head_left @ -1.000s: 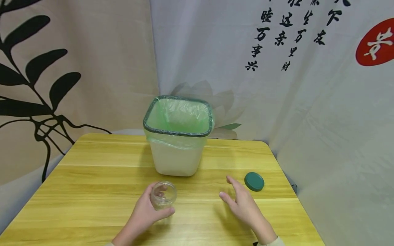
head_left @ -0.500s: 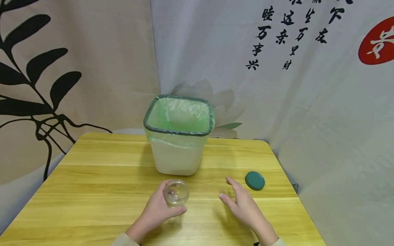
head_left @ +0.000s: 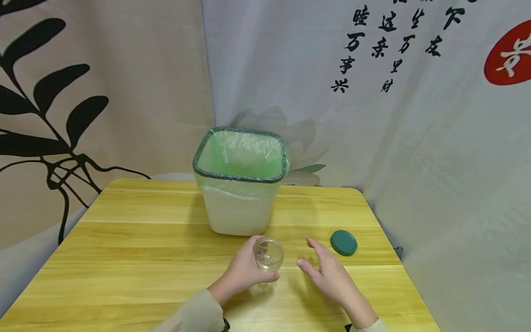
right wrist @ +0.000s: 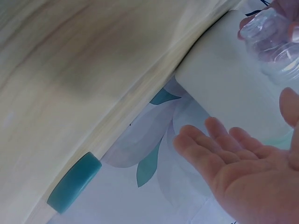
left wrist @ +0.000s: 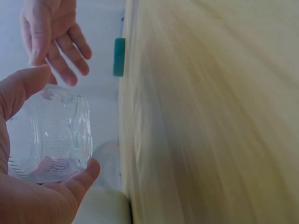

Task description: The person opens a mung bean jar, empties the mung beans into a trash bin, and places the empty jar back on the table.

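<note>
A clear glass jar (head_left: 271,254) without a lid is in my left hand (head_left: 244,266), thumb and fingers curled round its sides. In the left wrist view the jar (left wrist: 56,135) looks see-through, with ribbed glass, and is raised off the table. My right hand (head_left: 329,272) hovers to the right of the jar, fingers spread and palm facing it, holding nothing. The right wrist view shows that palm (right wrist: 252,177) bare. Just beyond the right hand, a dark green round lid (head_left: 343,243) lies flat on the table.
A white bin (head_left: 240,214) with a green plastic liner stands at the middle of the table's far side, behind the jar. The wooden table (head_left: 137,258) ends at a hanging cloth (head_left: 265,60) with printed leaves and characters.
My left hand has carried the jar to the right, close to my right hand. The right hand, the lid and the bin have stayed about where they were.
</note>
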`<action>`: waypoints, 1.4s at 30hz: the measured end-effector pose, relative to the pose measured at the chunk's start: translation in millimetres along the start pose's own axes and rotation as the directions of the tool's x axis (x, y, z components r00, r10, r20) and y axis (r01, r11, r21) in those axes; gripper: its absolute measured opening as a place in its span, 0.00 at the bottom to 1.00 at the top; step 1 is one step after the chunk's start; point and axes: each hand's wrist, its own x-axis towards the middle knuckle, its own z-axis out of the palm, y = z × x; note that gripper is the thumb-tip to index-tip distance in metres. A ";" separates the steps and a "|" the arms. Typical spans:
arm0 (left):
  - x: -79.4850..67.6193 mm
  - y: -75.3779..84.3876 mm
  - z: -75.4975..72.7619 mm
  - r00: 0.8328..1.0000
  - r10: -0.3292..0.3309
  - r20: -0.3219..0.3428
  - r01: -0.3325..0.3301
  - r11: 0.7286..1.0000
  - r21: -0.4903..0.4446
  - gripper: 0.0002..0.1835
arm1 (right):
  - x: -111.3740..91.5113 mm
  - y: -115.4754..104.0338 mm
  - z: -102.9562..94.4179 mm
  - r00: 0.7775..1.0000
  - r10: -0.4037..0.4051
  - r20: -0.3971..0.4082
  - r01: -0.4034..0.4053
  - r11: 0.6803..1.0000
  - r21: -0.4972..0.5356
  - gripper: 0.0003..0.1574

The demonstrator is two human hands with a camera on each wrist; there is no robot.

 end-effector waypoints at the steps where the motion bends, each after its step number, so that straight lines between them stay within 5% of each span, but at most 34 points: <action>1: 2.7 0.5 2.8 1.000 0.002 -0.005 -0.002 1.000 0.008 0.51 | 0.2 0.5 -0.9 1.000 -0.001 0.001 0.001 1.000 -0.004 0.51; 19: 41.3 4.3 43.7 0.996 -0.033 -0.082 0.045 0.987 0.157 0.55 | 5.0 8.4 -8.0 1.000 -0.004 0.026 0.005 1.000 -0.025 0.45; 42: 69.7 4.2 46.3 0.993 -0.041 -0.108 0.069 0.961 0.267 0.52 | 8.6 13.3 -14.1 0.998 -0.015 0.057 0.018 0.999 -0.045 0.49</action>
